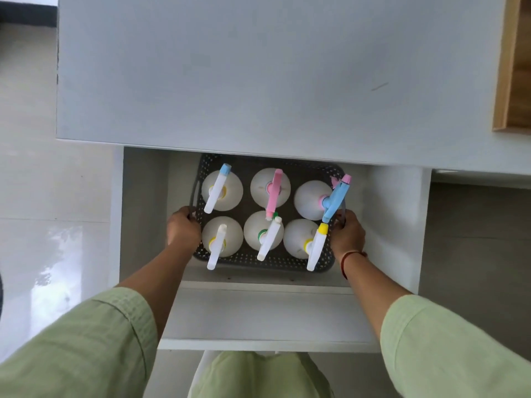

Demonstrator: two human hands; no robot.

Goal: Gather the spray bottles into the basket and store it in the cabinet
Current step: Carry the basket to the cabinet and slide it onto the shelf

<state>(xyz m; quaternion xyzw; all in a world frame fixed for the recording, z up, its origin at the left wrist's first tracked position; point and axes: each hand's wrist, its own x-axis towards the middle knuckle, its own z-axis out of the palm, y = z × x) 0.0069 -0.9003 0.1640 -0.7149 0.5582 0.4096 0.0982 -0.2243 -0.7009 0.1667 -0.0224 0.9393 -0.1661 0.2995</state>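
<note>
Now storing: left hand (184,229) and right hand (346,235) clenched on side handles of dark perforated plastic basket (258,261) holding six white spray bottles (222,191), inside white cabinet shelf (388,202). Next, probably: push deeper, release.

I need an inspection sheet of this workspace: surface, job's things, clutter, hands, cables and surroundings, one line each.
Surface: white cabinet shelf under a grey top, carrying the basket.
Job's things: dark perforated basket on the shelf holds six white spray bottles upright, in two rows of three.
Clutter: nothing seen.
Hands: left hand grips the basket's left handle; right hand grips its right side, red thread on the wrist.
Cables: nothing seen.
Surroundings: glossy pale floor at left, wooden box edge at upper right.
</note>
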